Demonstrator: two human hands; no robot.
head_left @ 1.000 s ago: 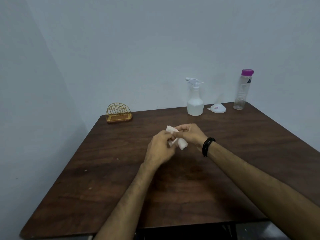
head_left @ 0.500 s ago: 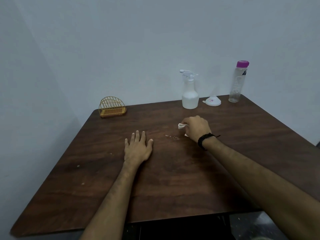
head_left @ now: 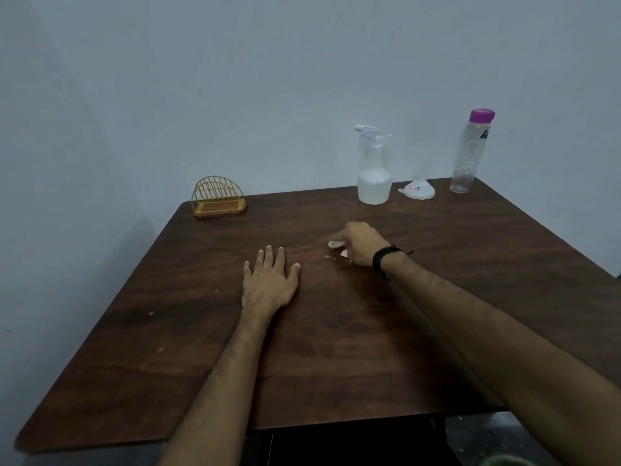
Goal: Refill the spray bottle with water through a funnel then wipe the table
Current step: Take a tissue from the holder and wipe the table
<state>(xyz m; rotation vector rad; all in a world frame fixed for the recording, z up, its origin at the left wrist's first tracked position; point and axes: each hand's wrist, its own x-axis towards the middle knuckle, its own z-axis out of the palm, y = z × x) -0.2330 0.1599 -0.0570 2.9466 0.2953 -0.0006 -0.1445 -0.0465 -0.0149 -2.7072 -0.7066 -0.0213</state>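
The wiping step looks to be in hand: the right hand (head_left: 359, 243), a black band at its wrist, curls its fingers round a small white crumpled tissue (head_left: 334, 244) and presses it onto the dark brown wooden table (head_left: 336, 348) near the middle, beside a few pale droplets (head_left: 331, 258). The left hand (head_left: 268, 284) lies flat on the wood, fingers straight, holding nothing. The translucent white spray bottle (head_left: 373, 169), capped, stands at the far edge, with the white plastic funnel (head_left: 419, 190) upside down beside it and the clear purple-lidded water bottle (head_left: 470, 151) beyond. Next, I judge, the tissue must sweep over those droplets under steady pressure.
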